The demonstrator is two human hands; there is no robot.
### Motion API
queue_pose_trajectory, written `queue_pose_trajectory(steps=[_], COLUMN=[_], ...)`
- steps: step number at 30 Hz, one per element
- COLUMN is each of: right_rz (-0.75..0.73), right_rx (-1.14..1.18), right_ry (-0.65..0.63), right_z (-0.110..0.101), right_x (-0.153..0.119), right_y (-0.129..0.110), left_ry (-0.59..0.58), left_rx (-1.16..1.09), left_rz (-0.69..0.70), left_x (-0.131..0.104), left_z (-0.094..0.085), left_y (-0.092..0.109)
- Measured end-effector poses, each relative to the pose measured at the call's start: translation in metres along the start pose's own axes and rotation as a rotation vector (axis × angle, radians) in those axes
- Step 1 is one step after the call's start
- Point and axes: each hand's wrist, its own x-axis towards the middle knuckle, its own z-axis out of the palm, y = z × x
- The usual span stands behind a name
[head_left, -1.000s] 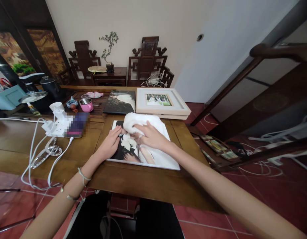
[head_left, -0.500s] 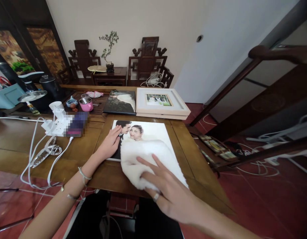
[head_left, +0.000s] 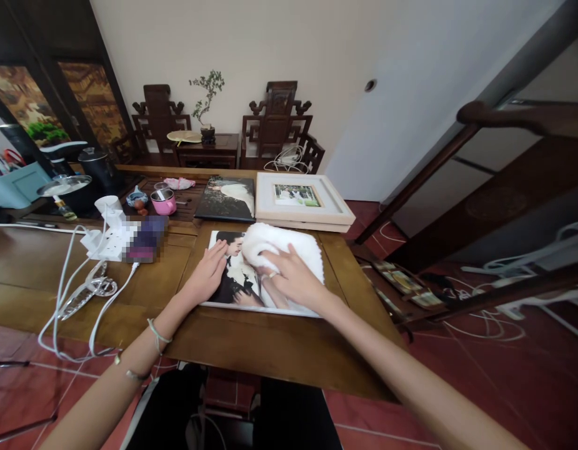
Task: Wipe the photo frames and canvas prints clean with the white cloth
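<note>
A photo panel (head_left: pixel 232 281) with a picture of a couple lies flat on the wooden table in front of me. My left hand (head_left: pixel 207 272) rests on its left edge, fingers stretched out flat. In my right hand (head_left: pixel 293 275) is a fluffy white cloth (head_left: pixel 300 244), bunched under the fingers and pressed on the panel's upper right part. The cloth hides that part of the picture, including one of the two heads. The lower edge of the panel shows bare below the cloth.
Behind the panel lie a dark photo panel (head_left: pixel 225 199) and a pale framed photo (head_left: pixel 338 212). To the left are a power strip (head_left: pixel 111 244) with white cables, a clear hair claw clip (head_left: pixel 89 289) and a pink cup (head_left: pixel 164 202). A chair (head_left: pixel 420 181) stands at the right.
My right hand has moved the cloth away from me, from the panel's lower right to its upper right. The lower part of the picture is now uncovered. My left hand stays in place.
</note>
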Motion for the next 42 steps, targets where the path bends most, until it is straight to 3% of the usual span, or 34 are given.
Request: queue_pose_trajectory(steps=[5, 9, 12, 17, 20, 22, 26, 30, 34, 39, 42], right_rz=[-0.282, -0.435, -0.319, 0.1, 0.259, 0.272, 0.226, 0.23, 0.219, 0.248, 0.303], right_rx=[0.034, 0.155, 0.152, 0.159, 0.362, 0.51, 0.607, 0.651, 0.623, 0.507, 0.452], right_ry=[-0.171, -0.221, -0.206, -0.001, 0.138, 0.179, 0.113, 0.01, 0.052, 0.155, 0.189], right_z=[0.013, 0.001, -0.01, -0.01, -0.009, -0.009, 0.001, 0.018, 0.011, -0.021, -0.027], right_x=[-0.018, -0.046, -0.068, -0.076, -0.043, -0.008, 0.061, 0.087, 0.068, 0.025, -0.004], right_y=[-0.039, -0.045, -0.029, 0.016, 0.026, 0.021, 0.001, -0.009, 0.007, 0.057, 0.079], left_ry=[0.165, 0.14, 0.057, -0.017, -0.025, -0.029, -0.031, -0.039, -0.045, -0.066, -0.065], left_rx=[-0.166, -0.1, -0.008, 0.097, 0.107, 0.112, 0.121, 0.132, 0.135, 0.102, 0.062], left_rz=[-0.016, -0.001, 0.022, 0.066, 0.069, 0.074, 0.077, 0.08, 0.077, 0.053, 0.019], left_x=[0.001, -0.001, -0.002, -0.004, -0.003, -0.003, -0.004, -0.004, -0.004, -0.003, -0.002], left_z=[-0.004, -0.004, -0.001, -0.001, -0.002, -0.002, -0.002, -0.001, -0.001, -0.002, -0.002], left_y=[0.001, 0.0, 0.001, 0.004, 0.006, 0.006, 0.005, 0.004, 0.004, 0.004, 0.004])
